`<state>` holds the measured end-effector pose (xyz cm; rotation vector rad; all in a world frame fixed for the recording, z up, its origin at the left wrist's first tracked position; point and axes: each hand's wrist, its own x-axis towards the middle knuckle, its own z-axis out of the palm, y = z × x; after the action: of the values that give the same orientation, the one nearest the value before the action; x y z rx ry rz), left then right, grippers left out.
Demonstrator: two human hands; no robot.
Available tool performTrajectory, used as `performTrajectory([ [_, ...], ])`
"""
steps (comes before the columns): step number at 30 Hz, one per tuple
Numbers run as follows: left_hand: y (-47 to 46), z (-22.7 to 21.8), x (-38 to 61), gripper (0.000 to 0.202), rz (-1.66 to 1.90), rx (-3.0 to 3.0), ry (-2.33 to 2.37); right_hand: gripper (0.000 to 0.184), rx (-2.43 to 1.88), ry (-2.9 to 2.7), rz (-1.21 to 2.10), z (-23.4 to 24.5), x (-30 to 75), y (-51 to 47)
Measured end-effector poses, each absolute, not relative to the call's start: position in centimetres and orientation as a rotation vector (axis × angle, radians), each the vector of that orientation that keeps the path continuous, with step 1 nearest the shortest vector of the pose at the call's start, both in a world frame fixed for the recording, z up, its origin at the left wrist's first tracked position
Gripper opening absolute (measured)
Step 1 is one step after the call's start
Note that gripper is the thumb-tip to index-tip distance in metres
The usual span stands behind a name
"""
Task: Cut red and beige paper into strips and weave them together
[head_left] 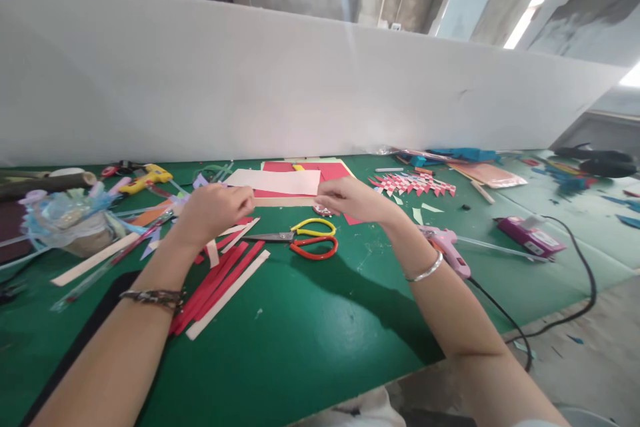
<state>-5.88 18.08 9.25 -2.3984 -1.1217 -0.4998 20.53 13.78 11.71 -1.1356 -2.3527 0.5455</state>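
My left hand (216, 208) and my right hand (350, 199) are both pinched on the ends of a cream paper strip (283, 201) stretched between them over the green table (300, 333). Behind the strip lie a white sheet (275, 181) and red paper (330, 170). Just in front of it sit scissors (305, 238) with yellow and red handles. Red and cream paper strips (220, 283) lie fanned out beneath my left wrist.
A pink glue gun (447, 247) with a black cord lies by my right forearm. A red-and-white woven paper piece (413, 183) sits at back right, and a yellow glue gun (145, 178) and plastic clutter at back left. A white partition (300, 93) walls the far edge.
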Motion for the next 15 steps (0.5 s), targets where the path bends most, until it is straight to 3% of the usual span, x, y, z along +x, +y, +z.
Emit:
performTrajectory([
  [9, 17.7, 10.7, -9.8, 0.025, -0.669, -1.796, -1.636, 0.027, -1.164, -2.249, 0.572, 12.5, 21.2, 13.9],
  [15, 18.7, 10.7, -11.0, 0.023, -0.974, -1.943, -1.912, 0.026, -1.14, -2.01, 0.681, 12.3, 21.5, 14.2],
])
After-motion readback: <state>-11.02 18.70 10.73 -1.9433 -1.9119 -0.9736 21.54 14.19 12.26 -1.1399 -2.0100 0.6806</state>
